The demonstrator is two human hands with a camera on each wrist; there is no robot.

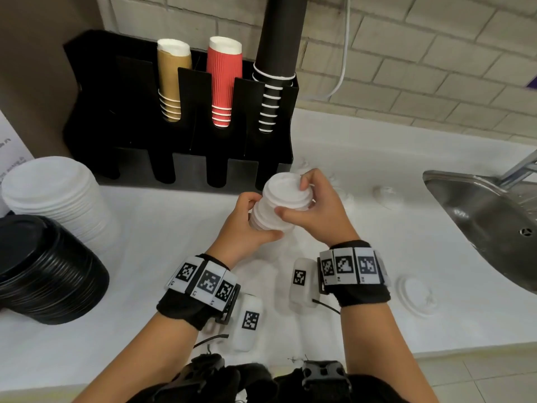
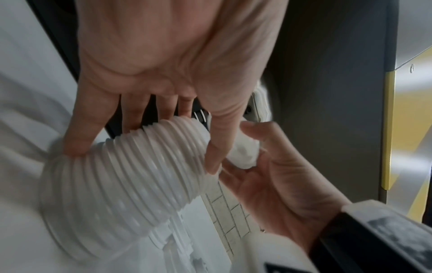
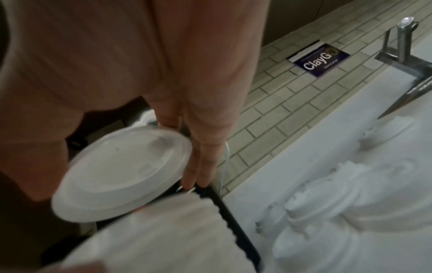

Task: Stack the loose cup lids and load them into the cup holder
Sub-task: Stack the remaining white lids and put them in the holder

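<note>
A tall stack of white cup lids (image 1: 274,209) is held tilted above the white counter, just in front of the black cup holder (image 1: 186,167). My left hand (image 1: 258,218) grips the lower part of the stack, thumb on one side and fingers on the other. My right hand (image 1: 292,197) pinches the top lids by their rim. In the left wrist view the ribbed stack (image 2: 131,175) lies between the thumb and fingers of my left hand (image 2: 145,153). The right wrist view shows the top lid (image 3: 121,173) face-on beside my fingers (image 3: 201,166). One loose lid (image 1: 415,295) lies at the right.
The holder's back row carries brown (image 1: 173,80), red (image 1: 223,80) and black (image 1: 279,53) cup stacks. A big white lid stack (image 1: 55,199) and a black one (image 1: 43,271) stand at the left. More loose lids (image 3: 327,212) lie by the steel sink (image 1: 479,222).
</note>
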